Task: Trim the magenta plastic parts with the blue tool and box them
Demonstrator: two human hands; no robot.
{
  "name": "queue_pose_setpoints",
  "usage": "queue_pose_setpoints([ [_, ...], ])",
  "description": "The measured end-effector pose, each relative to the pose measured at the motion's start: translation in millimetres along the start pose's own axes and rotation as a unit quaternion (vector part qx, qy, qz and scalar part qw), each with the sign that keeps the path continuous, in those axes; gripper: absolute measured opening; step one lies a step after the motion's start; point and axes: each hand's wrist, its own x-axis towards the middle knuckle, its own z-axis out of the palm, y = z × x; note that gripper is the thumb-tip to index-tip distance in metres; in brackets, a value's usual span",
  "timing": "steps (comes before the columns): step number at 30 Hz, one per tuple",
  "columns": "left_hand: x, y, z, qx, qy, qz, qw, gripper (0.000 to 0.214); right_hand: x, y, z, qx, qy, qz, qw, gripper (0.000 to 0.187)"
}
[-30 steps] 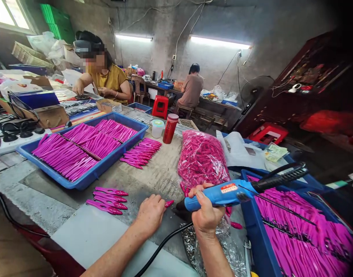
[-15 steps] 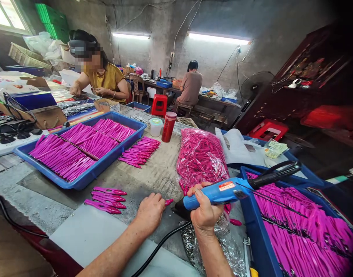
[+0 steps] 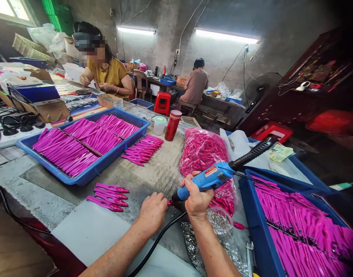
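Observation:
My right hand (image 3: pixel 197 201) is wrapped around a blue electric screwdriver (image 3: pixel 205 179) with a black rear end. Its dark nose reaches the glossy dark-pink tip of a magenta plastic piece (image 3: pixel 170 202). My left hand (image 3: pixel 153 210) is closed over the rest of that piece and presses it on the table, so most of it is hidden. Left of this hand lie several magenta pieces with dark-pink tips (image 3: pixel 109 197), side by side. Small metal screws (image 3: pixel 169 184) are scattered just beyond my hands. Clear bags of small metal parts (image 3: pixel 219 221) lie by my right wrist.
Blue trays of magenta pieces stand at the left (image 3: pixel 78 181) and right (image 3: pixel 258 227). A clear bag of dark-pink parts (image 3: pixel 203 150), a red bottle (image 3: pixel 173 126) and a lidded tub (image 3: pixel 159 126) stand beyond. A black cable (image 3: pixel 161 236) crosses the front. Two people sit farther back.
My right hand has brought the screwdriver down and left, its nose now meeting the piece's tip and its rear end tilted higher. My left hand keeps its hold. The view has shifted slightly.

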Motion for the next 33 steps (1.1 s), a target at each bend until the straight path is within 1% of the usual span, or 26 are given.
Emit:
queue_pose_setpoints([
  [10, -0.7, 2.3, -3.1, -0.009, -0.003, -0.002, 1.000, 0.023, 2.8, -0.2, 5.3, -0.029, -0.018, -0.005, 0.999, 0.032],
  [13, 0.0, 2.2, -2.2, -0.008, 0.002, -0.003, 1.000, 0.023, 2.9, 2.1, 9.2, -0.065, -0.022, -0.003, 0.998, 0.032],
  [17, 1.1, 1.9, 2.5, -0.015, 0.009, -0.008, 1.000, 0.024, 2.9, 11.2, 16.1, -0.125, -0.017, -0.002, 0.992, 0.032],
  [19, 1.8, 1.6, 5.1, -0.020, 0.011, -0.011, 1.000, 0.025, 3.8, 16.4, 19.3, -0.156, -0.038, 0.000, 0.987, 0.030],
  [21, 2.7, 1.4, 6.6, -0.028, 0.012, -0.015, 0.999, 0.026, 5.8, 20.2, 23.0, -0.189, -0.074, -0.004, 0.979, 0.026],
  [23, 3.5, 1.3, 6.2, -0.037, 0.014, -0.018, 0.999, 0.025, 8.8, 22.5, 27.5, -0.220, -0.105, -0.022, 0.970, 0.022],
  [25, 3.7, 1.6, 4.3, -0.044, 0.011, -0.021, 0.999, 0.023, 12.0, 23.9, 31.8, -0.240, -0.122, -0.037, 0.962, 0.018],
  [27, 3.4, 1.8, 1.9, -0.046, 0.004, -0.024, 0.999, 0.022, 14.1, 24.8, 34.3, -0.243, -0.129, -0.030, 0.961, 0.018],
  [29, 2.5, 1.6, 0.3, -0.044, 0.000, -0.025, 0.999, 0.021, 14.2, 25.0, 33.5, -0.229, -0.127, -0.006, 0.965, 0.021],
  [31, 1.5, 1.2, 0.1, -0.043, 0.005, -0.019, 0.999, 0.020, 11.8, 22.5, 29.3, -0.198, -0.105, 0.008, 0.975, 0.028],
  [33, 0.5, 1.0, 1.1, -0.040, 0.012, -0.008, 0.999, 0.020, 7.2, 15.7, 22.6, -0.148, -0.072, 0.008, 0.986, 0.033],
])
